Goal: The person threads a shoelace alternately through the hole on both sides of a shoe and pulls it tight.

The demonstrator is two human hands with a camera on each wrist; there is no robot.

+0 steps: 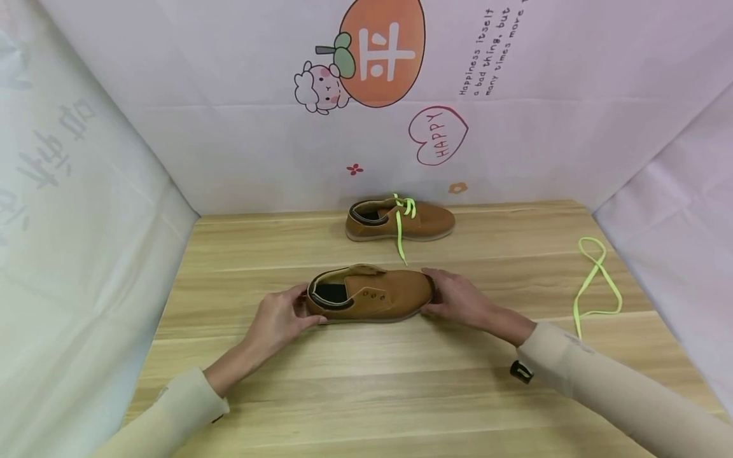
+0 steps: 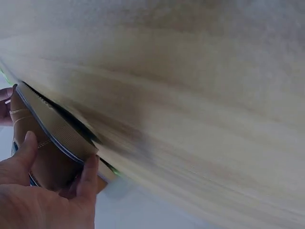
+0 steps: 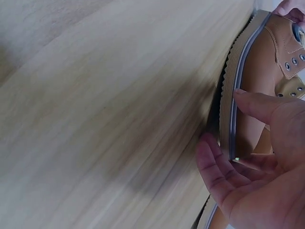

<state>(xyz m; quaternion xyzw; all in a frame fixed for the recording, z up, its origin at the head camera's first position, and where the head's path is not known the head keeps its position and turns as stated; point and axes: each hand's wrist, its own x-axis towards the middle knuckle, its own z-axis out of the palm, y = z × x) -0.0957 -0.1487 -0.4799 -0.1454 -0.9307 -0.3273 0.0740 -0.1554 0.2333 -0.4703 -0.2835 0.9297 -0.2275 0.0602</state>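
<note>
A brown lace-up shoe (image 1: 406, 287) without a lace lies lengthwise before me, toe to the right, its eyelets bare and its tongue showing. My left hand (image 1: 277, 318) grips the heel, thumb along the near side. Around the toe, my right hand (image 1: 460, 300) holds with thumb and fingers on either side. In the right wrist view, the ribbed sole (image 3: 233, 71) stands close over the wood, and the fingers of the right hand reach under the toe. The left wrist view shows the heel (image 2: 52, 164) between thumb and fingers.
Behind it, by the back wall, stands a matching shoe (image 1: 435, 222) with a neon-yellow lace (image 1: 400, 238) trailing onto the wooden table (image 1: 366, 394). Another neon-yellow lace (image 1: 588, 280) lies looped at the right. White printed cloth (image 1: 240, 127) closes off the back and both sides.
</note>
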